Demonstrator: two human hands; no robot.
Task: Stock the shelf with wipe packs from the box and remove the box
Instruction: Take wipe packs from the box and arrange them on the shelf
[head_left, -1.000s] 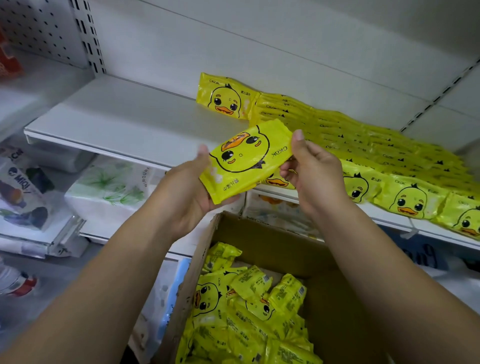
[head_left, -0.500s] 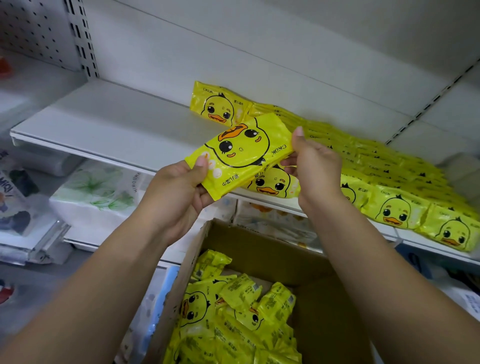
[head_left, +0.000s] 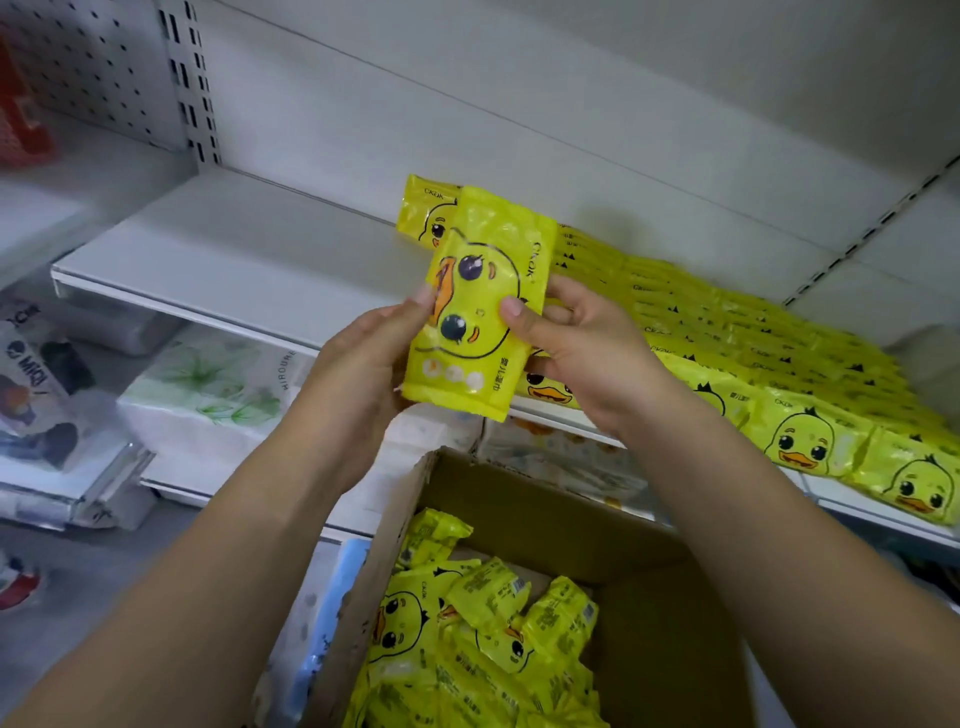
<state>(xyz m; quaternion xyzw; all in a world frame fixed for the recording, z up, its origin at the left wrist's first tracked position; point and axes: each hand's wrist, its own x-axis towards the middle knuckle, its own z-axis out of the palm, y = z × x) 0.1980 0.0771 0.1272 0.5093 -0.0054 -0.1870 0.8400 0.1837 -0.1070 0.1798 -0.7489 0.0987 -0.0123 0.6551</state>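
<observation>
**Duck wipe pack upright in both your hands at the shelf's front edge**

You hold one yellow duck-print wipe pack (head_left: 475, 306) on end, printed face toward you, just above the front edge of the white shelf (head_left: 234, 260). Your left hand (head_left: 363, 358) grips its left side with the thumb on the face. Your right hand (head_left: 582, 343) grips the right side, and its fingers (head_left: 511, 306) curl round the edge. Behind the pack, another pack (head_left: 421, 213) stands near the shelf's back edge. From there, rows of stocked packs (head_left: 753, 353) run toward the shelf's right end, and the left part is bare. Below your forearms the cardboard box (head_left: 519, 499) stands open, with loose packs (head_left: 483, 639) heaped in its left half. White tissue packs (head_left: 208, 384) lie on the lower shelf to the left.
</observation>
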